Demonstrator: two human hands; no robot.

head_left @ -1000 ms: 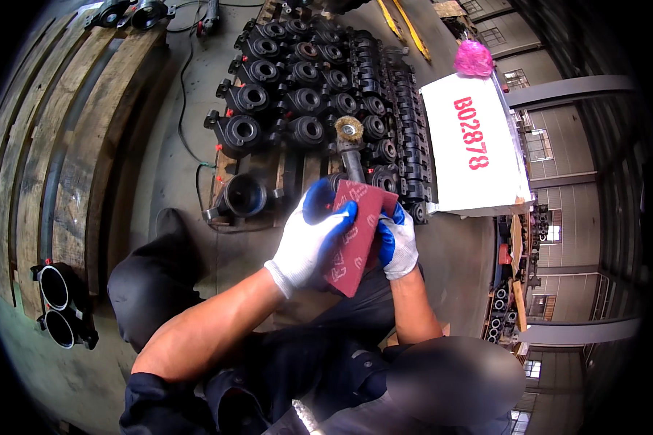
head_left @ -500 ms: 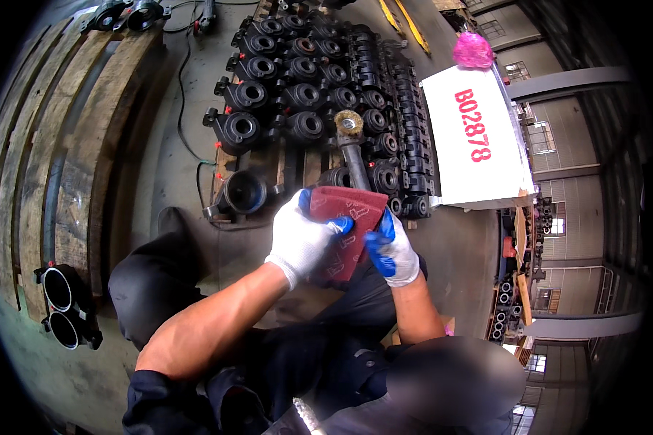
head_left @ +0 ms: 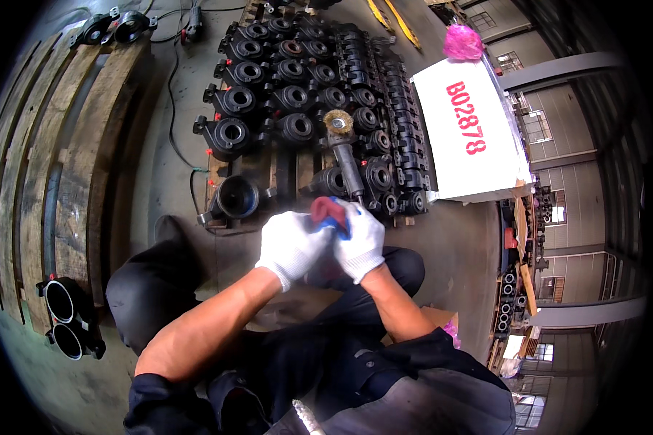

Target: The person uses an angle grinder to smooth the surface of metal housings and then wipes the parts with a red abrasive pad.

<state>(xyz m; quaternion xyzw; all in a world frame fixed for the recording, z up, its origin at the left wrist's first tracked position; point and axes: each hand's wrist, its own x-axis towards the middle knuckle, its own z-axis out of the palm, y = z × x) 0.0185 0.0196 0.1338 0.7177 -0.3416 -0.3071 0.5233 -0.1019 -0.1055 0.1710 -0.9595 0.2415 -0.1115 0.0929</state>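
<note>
Both hands wear white gloves with blue palms and meet in front of my lap. Between them a maroon abrasive sheet is bent into a curl, with only its upper part showing. My left hand is closed round its left side, the blue thumb against it. My right hand grips the right side, fingers partly hidden. Just beyond them lies a power tool with a round brass wire brush. It rests on rows of black ring-shaped castings.
A wooden pallet lies on the left, with black castings at its near end. One wide-mouthed casting sits before my left knee. A white box with a pink bundle stands right. A black cable crosses the floor.
The abrasive sheet was spread flat and is now bent up small between my hands. My right hand has moved left, close to my left. The view has shifted slightly.
</note>
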